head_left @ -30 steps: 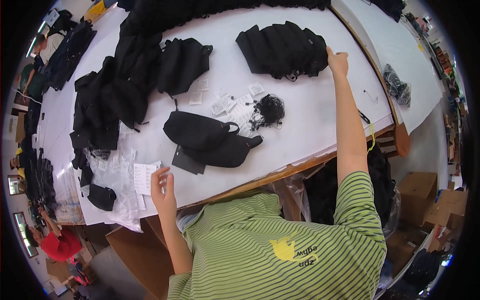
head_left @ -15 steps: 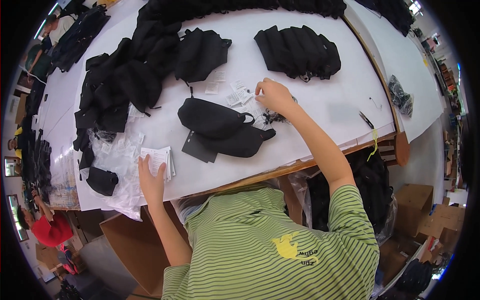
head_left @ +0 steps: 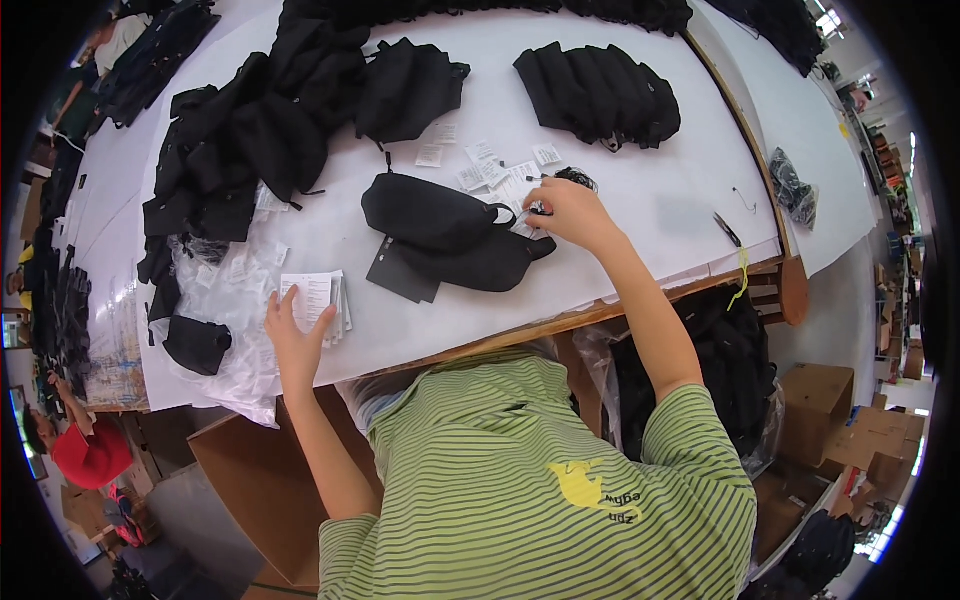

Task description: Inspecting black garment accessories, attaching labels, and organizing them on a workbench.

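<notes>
On the white table two black fabric pouches [head_left: 425, 212] lie overlapped in front of me, with dark grey card tags [head_left: 403, 272] sticking out below. At their right end my right hand [head_left: 580, 214] has its fingers pinched together near a black loop. Whatever is between the fingertips is too small to make out. Just behind that hand sits a bundle of thin black strings [head_left: 577, 179], and small white printed labels [head_left: 483, 172] are scattered beside it. My left hand [head_left: 296, 338] has thumb and fingers apart at the near side of a stack of white printed cards [head_left: 316, 292].
Black pouches are piled at the left [head_left: 235, 150], with a neat row [head_left: 600, 95] at the back right. Clear plastic bags [head_left: 235, 320] lie beside the cards. Thread snips [head_left: 728, 230] on a yellow cord rest near the table's right edge. A cardboard box [head_left: 265, 490] stands below.
My right hand has drawn slightly nearer to me, from the white labels to the pouches' loop, uncovering the string bundle. My left hand's fingers have spread a little at the cards.
</notes>
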### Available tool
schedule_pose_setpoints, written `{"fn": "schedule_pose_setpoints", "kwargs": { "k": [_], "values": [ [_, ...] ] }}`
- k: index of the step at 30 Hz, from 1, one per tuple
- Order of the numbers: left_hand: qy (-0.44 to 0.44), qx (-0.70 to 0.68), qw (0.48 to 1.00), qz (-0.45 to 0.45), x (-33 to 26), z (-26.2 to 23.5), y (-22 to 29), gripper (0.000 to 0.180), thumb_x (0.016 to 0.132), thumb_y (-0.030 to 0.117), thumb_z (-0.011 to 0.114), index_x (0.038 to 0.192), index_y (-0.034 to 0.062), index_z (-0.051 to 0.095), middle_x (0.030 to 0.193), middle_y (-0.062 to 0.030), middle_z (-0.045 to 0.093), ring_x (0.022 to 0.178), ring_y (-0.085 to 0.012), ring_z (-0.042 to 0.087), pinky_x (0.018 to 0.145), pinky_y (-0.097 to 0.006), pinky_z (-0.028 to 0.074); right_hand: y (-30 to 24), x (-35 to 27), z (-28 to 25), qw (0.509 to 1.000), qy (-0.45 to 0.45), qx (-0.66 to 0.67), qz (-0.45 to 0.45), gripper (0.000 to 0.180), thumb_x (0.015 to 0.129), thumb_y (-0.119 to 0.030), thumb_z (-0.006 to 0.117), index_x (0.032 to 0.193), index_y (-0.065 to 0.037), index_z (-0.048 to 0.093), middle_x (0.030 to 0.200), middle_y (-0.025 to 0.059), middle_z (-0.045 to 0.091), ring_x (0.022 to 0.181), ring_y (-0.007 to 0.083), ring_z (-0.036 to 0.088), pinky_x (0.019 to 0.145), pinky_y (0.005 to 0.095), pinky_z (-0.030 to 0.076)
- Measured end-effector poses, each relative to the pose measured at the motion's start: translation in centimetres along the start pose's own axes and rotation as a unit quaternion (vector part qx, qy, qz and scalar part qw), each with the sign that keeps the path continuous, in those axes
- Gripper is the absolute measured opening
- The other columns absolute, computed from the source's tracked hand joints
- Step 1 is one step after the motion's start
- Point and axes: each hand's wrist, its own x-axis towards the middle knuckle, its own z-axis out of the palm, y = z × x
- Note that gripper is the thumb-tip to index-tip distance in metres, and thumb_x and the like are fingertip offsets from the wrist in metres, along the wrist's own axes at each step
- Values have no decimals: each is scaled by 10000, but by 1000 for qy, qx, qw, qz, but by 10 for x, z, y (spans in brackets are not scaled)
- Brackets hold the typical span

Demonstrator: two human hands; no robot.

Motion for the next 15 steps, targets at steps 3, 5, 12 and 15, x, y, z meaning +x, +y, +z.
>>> {"fn": "schedule_pose_setpoints", "kwargs": {
  "k": [3, 5, 12, 15],
  "values": [
    [-10, 8, 1000, -6, -1, 1, -3, 690, 745, 373, 753, 1302, 71, 481, 1410, -240, 330, 1308, -394, 274, 1068, -482, 262, -1, -5, -3, 1000, 19, -3, -8, 107, 770, -235, 705, 793, -131, 695, 766, 38, 568, 740, 218, 574, 670, 344, 460],
    [30, -11, 999, 9, 0, 2, -6, 656, 755, 346, 748, 1288, 71, 482, 1401, -229, 342, 1308, -378, 260, 1072, -479, 248, -7, -9, -13, 998, 50, 27, -2, 100, 778, -234, 699, 785, -134, 698, 736, 33, 556, 715, 212, 563, 645, 337, 450],
    [146, -129, 979, 51, -5, -13, 7, 551, 782, 223, 740, 1244, 50, 496, 1281, -171, 475, 1169, -322, 469, 1013, -406, 350, -39, -20, -56, 975, 166, 148, 9, 101, 802, -150, 700, 825, -52, 703, 679, -12, 528, 544, 72, 365, 511, 228, 306],
    [181, -205, 962, 18, -11, -20, 29, 523, 799, 164, 727, 1250, 44, 491, 1189, -131, 538, 998, -259, 580, 912, -347, 441, -40, -27, -60, 964, 189, 185, 3, 96, 818, -130, 689, 844, -38, 699, 685, -40, 523, 559, 38, 342, 512, 200, 286]
  ]
}}
